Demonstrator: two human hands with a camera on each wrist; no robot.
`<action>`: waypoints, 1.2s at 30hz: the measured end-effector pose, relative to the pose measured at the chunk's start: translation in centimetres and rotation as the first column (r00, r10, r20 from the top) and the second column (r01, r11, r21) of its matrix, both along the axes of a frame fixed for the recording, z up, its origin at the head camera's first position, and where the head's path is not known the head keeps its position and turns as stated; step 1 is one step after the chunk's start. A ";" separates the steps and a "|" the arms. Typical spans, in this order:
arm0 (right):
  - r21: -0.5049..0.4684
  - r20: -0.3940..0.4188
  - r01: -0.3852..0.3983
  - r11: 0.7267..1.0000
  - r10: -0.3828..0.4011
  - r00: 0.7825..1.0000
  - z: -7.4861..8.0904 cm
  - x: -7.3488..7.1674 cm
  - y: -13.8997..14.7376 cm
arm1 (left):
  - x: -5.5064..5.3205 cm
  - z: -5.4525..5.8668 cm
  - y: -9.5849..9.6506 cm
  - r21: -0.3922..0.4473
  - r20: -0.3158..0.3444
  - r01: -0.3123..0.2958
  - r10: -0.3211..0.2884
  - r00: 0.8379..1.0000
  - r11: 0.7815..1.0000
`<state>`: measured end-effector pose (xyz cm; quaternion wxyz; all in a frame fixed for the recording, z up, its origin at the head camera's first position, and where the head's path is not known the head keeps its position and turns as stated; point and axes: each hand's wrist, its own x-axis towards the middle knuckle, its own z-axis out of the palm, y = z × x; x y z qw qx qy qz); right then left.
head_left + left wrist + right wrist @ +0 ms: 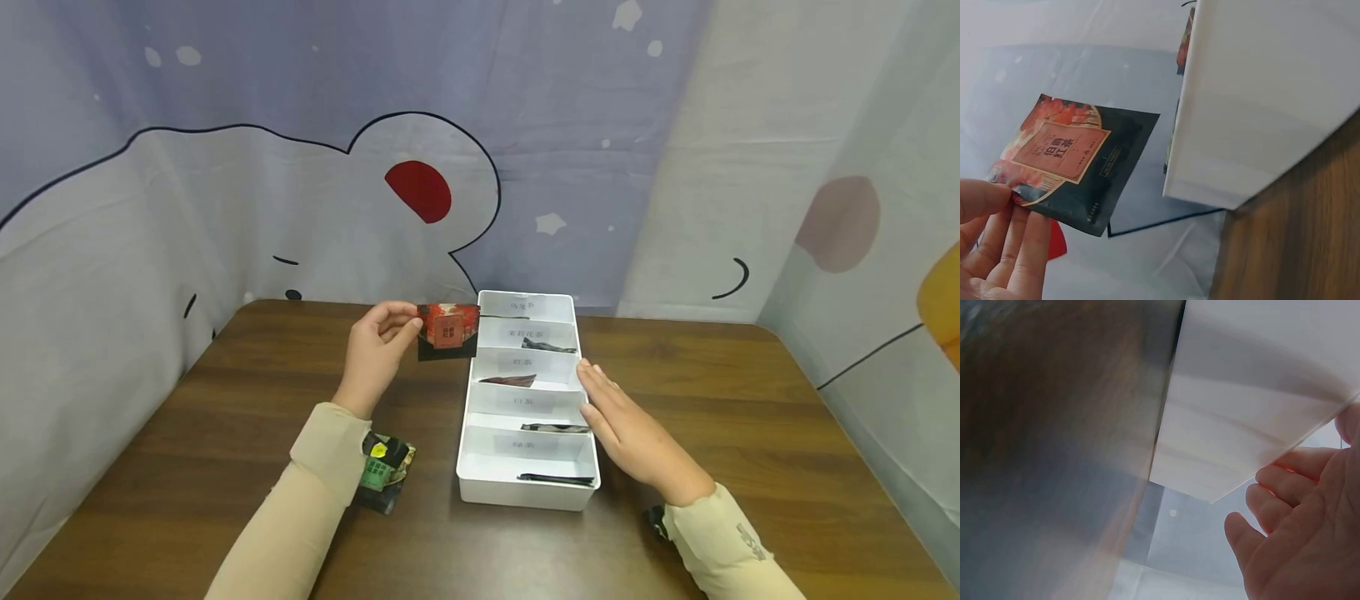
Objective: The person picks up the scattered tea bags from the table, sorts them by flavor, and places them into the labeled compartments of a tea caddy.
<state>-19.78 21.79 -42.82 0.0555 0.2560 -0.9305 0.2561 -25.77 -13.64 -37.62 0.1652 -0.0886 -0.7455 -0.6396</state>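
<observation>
My left hand [377, 357] pinches a red and black tea sachet [448, 332] by its left edge, thumb in front. The sachet is held up at the left side of a white divided box [517, 493], near its back half. In the left wrist view the sachet's printed face [1079, 162] shows beside the box wall [1260, 94], apart from it. On the box's other side, my right hand [637, 433] rests its fingers along the right rim, holding nothing. The right wrist view shows those fingers [1285, 481] fairly straight against the rim.
Labelled compartments run front to back in the box, with sachets such as a brown one [513, 381] and a black one [555, 479] inside. Green and black sachets [386, 475] lie beneath my left forearm. A dark packet [657, 520] is partly hidden by my right cuff.
</observation>
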 end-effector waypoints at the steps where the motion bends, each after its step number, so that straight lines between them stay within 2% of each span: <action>1: -0.003 0.003 0.001 1.000 -0.001 1.000 0.0 0.0 0.0 | 0.0 0.1 0.2 0.012 -0.012 0.000 0.000 1.000 1.000; 6: -0.004 0.007 0.007 1.000 -0.006 1.000 0.1 0.0 -0.1 | -0.2 0.4 1.5 0.044 -0.046 0.027 -0.025 0.999 0.999; 11: -0.001 0.001 0.007 1.000 -0.007 1.000 0.1 -0.1 0.0 | -0.5 0.3 2.8 0.043 -0.048 0.078 -0.076 0.996 0.996; 23: 0.007 0.002 0.006 1.000 -0.006 1.000 0.0 0.0 -0.2 | -1.2 -1.2 4.9 0.086 -0.027 0.170 -0.169 0.985 0.982; 26: 0.006 -0.010 -0.002 1.000 0.002 1.000 0.0 -0.1 -0.3 | -1.2 -1.6 5.0 0.058 -0.007 0.175 -0.175 0.985 0.983; 30: 0.004 -0.014 -0.004 1.000 0.004 1.000 0.1 -0.1 -0.4 | -0.8 -2.1 4.9 -0.025 0.020 0.193 -0.193 0.981 0.981; 36: 0.000 -0.037 -0.011 1.000 0.011 0.999 0.1 0.1 -0.4 | -0.3 -2.9 4.6 -0.162 0.014 0.220 -0.220 0.975 0.962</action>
